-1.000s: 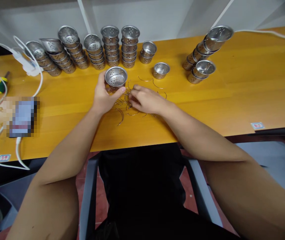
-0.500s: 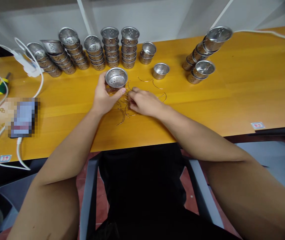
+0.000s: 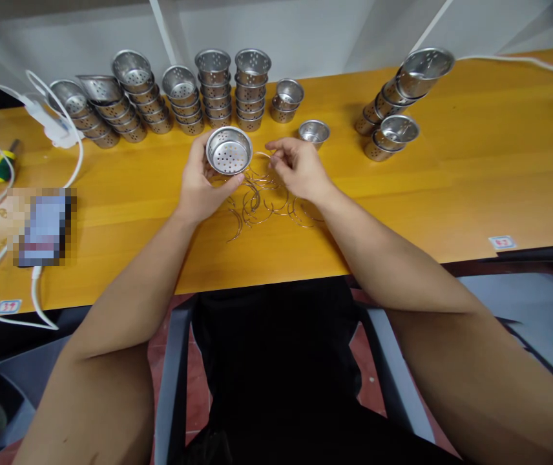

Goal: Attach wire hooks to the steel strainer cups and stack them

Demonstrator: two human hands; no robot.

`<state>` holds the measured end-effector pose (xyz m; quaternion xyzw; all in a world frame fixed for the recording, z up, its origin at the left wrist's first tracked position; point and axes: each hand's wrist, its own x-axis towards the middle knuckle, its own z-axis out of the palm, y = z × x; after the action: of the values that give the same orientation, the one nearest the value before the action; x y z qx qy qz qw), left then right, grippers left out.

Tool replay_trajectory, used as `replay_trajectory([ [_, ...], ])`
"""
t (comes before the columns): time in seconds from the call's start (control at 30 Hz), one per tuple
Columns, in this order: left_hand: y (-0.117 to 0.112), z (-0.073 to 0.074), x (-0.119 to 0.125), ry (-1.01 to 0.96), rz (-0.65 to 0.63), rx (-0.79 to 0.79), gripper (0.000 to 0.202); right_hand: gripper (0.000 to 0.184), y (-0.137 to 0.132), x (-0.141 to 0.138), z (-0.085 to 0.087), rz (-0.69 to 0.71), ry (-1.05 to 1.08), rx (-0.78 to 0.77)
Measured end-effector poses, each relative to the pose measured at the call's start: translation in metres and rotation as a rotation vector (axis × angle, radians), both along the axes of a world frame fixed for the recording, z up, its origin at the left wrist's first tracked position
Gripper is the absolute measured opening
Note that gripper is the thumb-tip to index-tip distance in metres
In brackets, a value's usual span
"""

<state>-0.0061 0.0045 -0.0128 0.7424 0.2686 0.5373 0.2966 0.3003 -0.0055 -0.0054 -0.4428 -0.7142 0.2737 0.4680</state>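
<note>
My left hand (image 3: 201, 174) is closed around a perforated metal strainer basket (image 3: 229, 155), its open mouth tilted toward me and its holed bottom showing. To the right of the basket, my right hand (image 3: 300, 169) pinches a thin curved wire (image 3: 261, 154) between thumb and fingers; the wire's free end points at the basket's rim. Below both hands, several bent wires (image 3: 252, 200) lie loose in a tangle on the wooden table (image 3: 402, 213). A single strainer basket (image 3: 314, 132) stands just behind my right hand, partly covered by it.
Several stacks of strainer baskets (image 3: 213, 84) line the back of the table, some leaning. More stacks (image 3: 393, 103) stand at the right. At the left are a power strip (image 3: 56, 126) with white cables, a phone (image 3: 44, 226) and a green-yellow screwdriver (image 3: 2, 166).
My right hand has risen from the wire pile and moved right and away from me, now with a wire in its fingers. My left hand has tilted the basket further toward me.
</note>
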Motion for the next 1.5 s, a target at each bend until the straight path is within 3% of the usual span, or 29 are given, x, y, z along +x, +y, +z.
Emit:
replay_trajectory([
  [0.13,0.011,-0.006,-0.001,-0.016,-0.096,0.134,0.110,0.021,0.007,0.004,-0.003,0.025,0.101,0.026],
  [0.27,0.018,-0.013,0.000,-0.122,-0.143,0.232,0.110,0.037,-0.002,-0.006,0.004,0.104,0.236,-0.072],
  [0.4,0.013,-0.013,-0.002,-0.134,-0.148,0.074,0.115,0.057,-0.014,-0.015,0.016,0.149,0.301,-0.112],
  [0.5,0.007,-0.012,-0.003,-0.190,-0.269,-0.105,0.111,0.062,-0.023,-0.021,0.025,0.161,0.321,-0.052],
  [0.67,-0.008,-0.007,0.008,-0.326,-0.451,-0.207,0.095,0.063,-0.046,-0.038,0.037,0.178,0.330,0.023],
  [0.87,-0.021,0.003,0.010,-0.325,-0.261,-0.357,0.091,0.059,-0.062,-0.051,0.040,0.225,0.327,-0.008],
  [1.0,-0.009,-0.003,0.003,-0.264,-0.312,-0.298,0.097,0.053,-0.064,-0.048,0.046,0.191,0.327,-0.070],
  [1.1,-0.001,-0.010,0.004,-0.157,-0.260,-0.256,0.107,0.053,-0.068,-0.048,0.052,0.172,0.319,-0.135],
  [1.2,0.001,-0.013,0.008,-0.145,-0.215,-0.117,0.126,0.055,-0.071,-0.049,0.054,0.175,0.313,-0.166],
  [1.4,0.000,-0.011,0.007,-0.064,-0.049,-0.125,0.107,0.060,-0.065,-0.044,0.050,0.138,0.337,-0.110],
  [1.5,0.002,-0.010,0.005,-0.106,-0.095,-0.119,0.111,0.061,-0.062,-0.041,0.046,0.126,0.339,-0.066],
])
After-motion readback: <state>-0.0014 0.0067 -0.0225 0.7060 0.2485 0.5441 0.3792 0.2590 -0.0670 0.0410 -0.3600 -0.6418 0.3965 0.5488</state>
